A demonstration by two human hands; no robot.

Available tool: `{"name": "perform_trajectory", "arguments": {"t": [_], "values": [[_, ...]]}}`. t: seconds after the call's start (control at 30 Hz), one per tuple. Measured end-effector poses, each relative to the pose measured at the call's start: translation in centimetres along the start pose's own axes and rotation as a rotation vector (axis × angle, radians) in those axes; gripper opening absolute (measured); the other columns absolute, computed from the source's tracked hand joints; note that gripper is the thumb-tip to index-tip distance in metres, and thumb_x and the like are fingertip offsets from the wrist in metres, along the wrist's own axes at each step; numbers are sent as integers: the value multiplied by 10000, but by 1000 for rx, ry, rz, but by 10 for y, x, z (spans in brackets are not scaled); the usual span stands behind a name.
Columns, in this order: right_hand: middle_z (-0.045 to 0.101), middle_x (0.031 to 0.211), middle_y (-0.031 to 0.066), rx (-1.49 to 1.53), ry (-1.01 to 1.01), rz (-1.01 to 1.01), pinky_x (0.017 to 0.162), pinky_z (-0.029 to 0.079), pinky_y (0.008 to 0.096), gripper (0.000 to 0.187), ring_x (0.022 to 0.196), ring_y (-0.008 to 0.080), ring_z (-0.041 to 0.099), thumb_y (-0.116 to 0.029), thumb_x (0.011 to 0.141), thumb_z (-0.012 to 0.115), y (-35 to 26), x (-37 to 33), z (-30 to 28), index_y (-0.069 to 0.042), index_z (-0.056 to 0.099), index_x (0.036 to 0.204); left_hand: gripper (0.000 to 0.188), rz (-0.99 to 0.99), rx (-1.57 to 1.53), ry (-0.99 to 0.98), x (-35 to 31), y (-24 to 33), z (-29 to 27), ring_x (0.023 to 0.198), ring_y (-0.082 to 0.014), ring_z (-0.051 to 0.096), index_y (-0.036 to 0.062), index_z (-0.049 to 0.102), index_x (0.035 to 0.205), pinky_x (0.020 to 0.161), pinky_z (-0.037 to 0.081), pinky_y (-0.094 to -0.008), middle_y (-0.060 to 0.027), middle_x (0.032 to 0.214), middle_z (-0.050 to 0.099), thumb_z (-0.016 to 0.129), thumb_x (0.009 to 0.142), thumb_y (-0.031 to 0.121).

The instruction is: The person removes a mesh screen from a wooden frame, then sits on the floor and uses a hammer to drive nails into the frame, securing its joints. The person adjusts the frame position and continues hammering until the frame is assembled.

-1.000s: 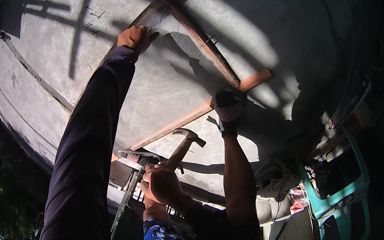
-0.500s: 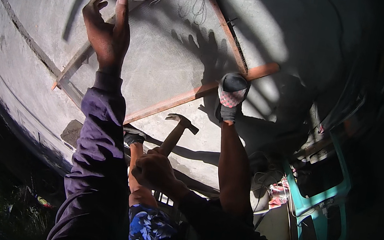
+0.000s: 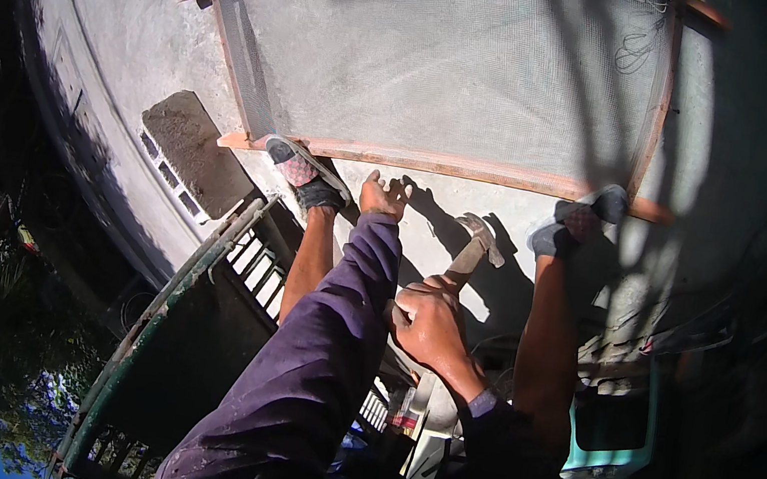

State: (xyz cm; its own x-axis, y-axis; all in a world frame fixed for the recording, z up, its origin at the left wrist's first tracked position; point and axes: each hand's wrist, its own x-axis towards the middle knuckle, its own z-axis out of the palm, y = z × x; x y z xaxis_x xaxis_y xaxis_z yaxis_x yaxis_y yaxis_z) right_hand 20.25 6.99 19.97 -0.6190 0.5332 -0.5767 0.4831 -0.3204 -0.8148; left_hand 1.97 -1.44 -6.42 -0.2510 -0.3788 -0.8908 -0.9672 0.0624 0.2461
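Note:
My right hand [image 3: 435, 324] is wrapped round the handle of a claw hammer [image 3: 479, 239], its metal head pointing away from me above the concrete. To the left of it, my left hand [image 3: 384, 199] reaches forward with bent fingers apart from the thumb, and I see nothing in it. Both hands are on the near side of a wooden frame [image 3: 447, 165] covered with fine wire mesh [image 3: 453, 68]. My slippered left foot [image 3: 300, 165] and right foot [image 3: 591, 213] rest at the frame's near rail, close to its two corners.
A hollow concrete block [image 3: 191, 146] lies left of my left foot. Below it stands a green-edged metal railing or bench [image 3: 158, 313]. A teal plastic chair [image 3: 611, 458] is at the lower right. Loose thin wire [image 3: 635, 50] lies on the frame's far right corner.
My view has turned, so the frame's near rail now runs straight across. My left hand has come back from over the frame towards me. The hammer stays in my right hand.

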Motion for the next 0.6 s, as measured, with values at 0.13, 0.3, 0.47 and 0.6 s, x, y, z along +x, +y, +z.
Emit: {"name": "perform_trajectory", "arguments": {"t": [0.13,0.3,0.47,0.6], "values": [[564,670,134,-9,102,-3,772,455,410,175,713,347,580,-36,768,672,5,5,13,-1,547,650,363,36,-22,-142,9,14,34,1192,-329,585,33,530,1277,1046,441,-558,-147,1273,591,473,1029,292],[608,675,109,-161,49,-38,793,455,416,167,722,317,603,-73,761,676,8,11,31,-24,579,635,457,-91,-34,-34,3,38,56,1240,-393,526,2,447,1414,1089,424,-643,-186,1326,541,406,1035,254],[584,660,120,-199,19,-99,778,453,408,191,702,328,591,-26,738,696,5,19,45,-22,548,617,442,-173,-178,12,-2,47,69,1194,-381,550,-50,466,1345,1035,460,-611,-231,1287,534,485,980,199],[545,639,136,-231,-83,-115,784,456,416,231,677,353,568,-30,730,696,3,28,45,-22,505,599,386,-125,-4,-4,0,45,71,1022,-309,599,-54,475,1306,916,535,-537,-203,1149,554,483,1034,219]]}}
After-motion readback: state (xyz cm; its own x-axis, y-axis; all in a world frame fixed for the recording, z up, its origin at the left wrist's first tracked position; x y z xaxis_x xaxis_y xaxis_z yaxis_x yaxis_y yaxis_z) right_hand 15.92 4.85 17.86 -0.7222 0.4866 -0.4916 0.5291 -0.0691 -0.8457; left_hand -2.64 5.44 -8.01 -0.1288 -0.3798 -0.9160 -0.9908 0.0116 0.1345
